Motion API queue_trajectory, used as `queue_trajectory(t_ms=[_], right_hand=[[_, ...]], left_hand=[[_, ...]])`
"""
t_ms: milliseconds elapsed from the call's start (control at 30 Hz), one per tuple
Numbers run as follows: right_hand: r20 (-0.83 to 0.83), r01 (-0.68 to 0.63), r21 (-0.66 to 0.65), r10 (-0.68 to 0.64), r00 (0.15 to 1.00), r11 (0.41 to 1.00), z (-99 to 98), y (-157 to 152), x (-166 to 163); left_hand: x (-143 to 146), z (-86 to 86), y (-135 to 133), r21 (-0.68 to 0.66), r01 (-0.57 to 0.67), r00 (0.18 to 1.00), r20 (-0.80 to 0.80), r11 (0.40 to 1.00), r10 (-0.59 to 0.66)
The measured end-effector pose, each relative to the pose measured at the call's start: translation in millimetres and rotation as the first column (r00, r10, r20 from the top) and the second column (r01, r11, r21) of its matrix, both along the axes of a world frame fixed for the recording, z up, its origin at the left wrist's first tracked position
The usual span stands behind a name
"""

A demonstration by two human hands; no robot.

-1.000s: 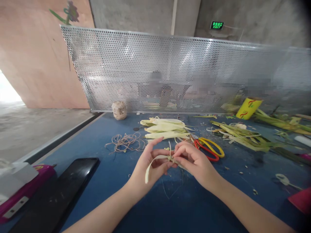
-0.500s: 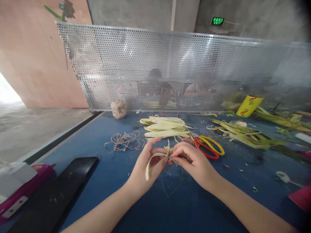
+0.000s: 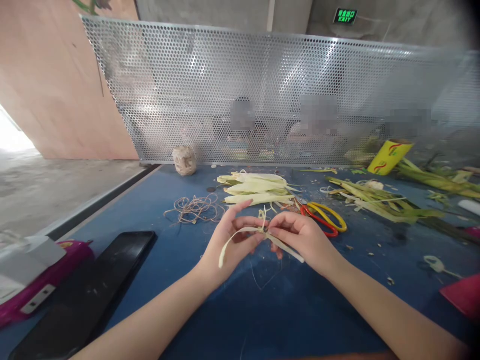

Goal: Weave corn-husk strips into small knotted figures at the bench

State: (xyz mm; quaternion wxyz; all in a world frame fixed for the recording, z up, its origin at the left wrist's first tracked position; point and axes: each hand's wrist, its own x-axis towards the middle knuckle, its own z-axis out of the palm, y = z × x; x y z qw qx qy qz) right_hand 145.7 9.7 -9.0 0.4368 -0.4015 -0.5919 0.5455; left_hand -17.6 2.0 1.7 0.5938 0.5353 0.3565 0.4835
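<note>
holds a pale corn-husk strip (image 3: 245,230) midway between both hands, over the blue tabletop (image 3: 232,325). pinches close to the crossing (image 3: 263,230) from one side with the left hand (image 3: 232,240), thumb toward fingers, and from the other with the right hand (image 3: 298,235), thumb against forefinger; cannot tell a nearer hand from this view. runs lengthwise side to side, arching down across the left hand at one end, slanting down past the right thumb at the other; cannot tell one piece from two. shows a thin upright end (image 3: 264,216) at the crossing, pointing toward the corn-husk pile (image 3: 258,188) beyond, with red-and-yellow-handled scissors (image 3: 344,226) just past the right hand.
</note>
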Motion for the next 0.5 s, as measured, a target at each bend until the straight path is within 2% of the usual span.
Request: queue_trajectory(t_ms=[100, 200, 267, 333, 367, 400, 467, 500], right_hand=[[-0.047, -0.018, -0.012, 0.017, 0.999, 1.0, -0.4, 0, 0], [-0.064, -0.022, 0.035, 0.024, 0.998, 0.999, -1.6, -1, -1], [-0.008, -0.031, 0.108, 0.032, 0.999, 0.994, -2.8, -2, 0], [0.115, -0.011, 0.283, -0.022, 0.993, 0.959, -4.1, -1, 1], [0.186, -0.009, 0.417, -0.076, 0.98, 0.909, -4.6, -1, 3], [0.25, -0.027, 0.563, -0.14, 0.958, 0.826, -4.9, -1, 4], [0.341, -0.127, 0.785, -0.253, 0.905, 0.606, -4.8, 0, 8], [0.367, -0.181, 0.84, -0.29, 0.884, 0.511, -4.5, 1, 10]], left_hand=[[0, 0.4, 0, -0.011, -0.006, 1.0, 0.025, 1.0, 0.006], [0, -0.1, 1, -0.028, -0.039, 0.998, 0.042, 0.999, 0.041], [0, -0.7, 2, -0.059, -0.042, 0.996, 0.079, 0.997, 0.046], [-1, -1.4, 2, -0.115, -0.026, 0.991, 0.124, 0.993, 0.041], [-1, -1.5, 2, -0.148, -0.015, 0.988, 0.147, 0.989, 0.037], [-2, -1.6, 2, -0.182, -0.002, 0.985, 0.168, 0.983, 0.033], [-3, -1.3, 2, -0.243, 0.023, 0.979, 0.202, 0.97, 0.027], [-3, -0.9, 2, -0.267, 0.038, 0.976, 0.215, 0.963, 0.021]])
